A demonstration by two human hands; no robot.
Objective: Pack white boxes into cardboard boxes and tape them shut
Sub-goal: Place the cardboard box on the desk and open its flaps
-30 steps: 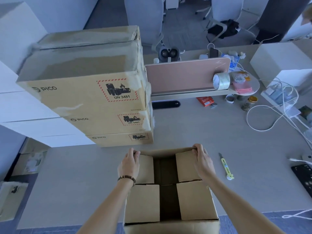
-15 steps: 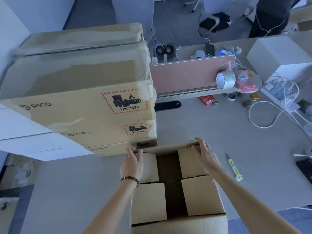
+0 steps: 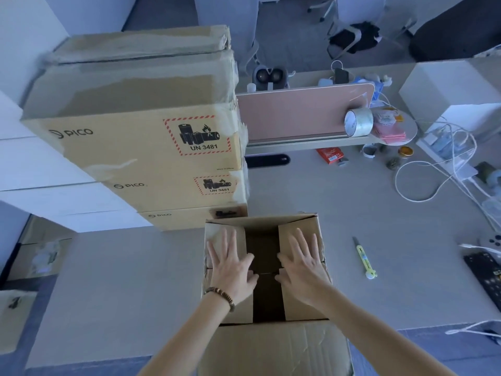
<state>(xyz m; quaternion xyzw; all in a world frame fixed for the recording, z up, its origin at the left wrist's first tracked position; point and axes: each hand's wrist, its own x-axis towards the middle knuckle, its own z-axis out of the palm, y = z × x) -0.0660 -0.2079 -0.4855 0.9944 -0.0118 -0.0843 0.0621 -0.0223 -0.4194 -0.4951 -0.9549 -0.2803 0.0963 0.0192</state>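
Note:
A brown cardboard box [image 3: 273, 346] stands at the desk's front edge, its inner flaps folded in with a dark gap between them. My left hand [image 3: 230, 264] lies flat with spread fingers on the left flaps. My right hand [image 3: 302, 267] lies flat on the right flaps. The far flap stands up behind my fingertips. A roll of clear tape [image 3: 357, 122] sits on the shelf of the pink divider at the back. White boxes [image 3: 35, 169] are stacked at the left behind taped cardboard boxes [image 3: 135, 142].
A yellow box cutter [image 3: 364, 257] lies on the desk right of the box. Cables [image 3: 433, 183], a red packet [image 3: 331, 155] and small items clutter the back right. A large white box [image 3: 450, 85] stands at the far right. A black device [image 3: 485, 272] lies at the right edge.
Both hands left the box's far edge and came back toward me, now pressing flat on the inner flaps. The camera moved closer over the box.

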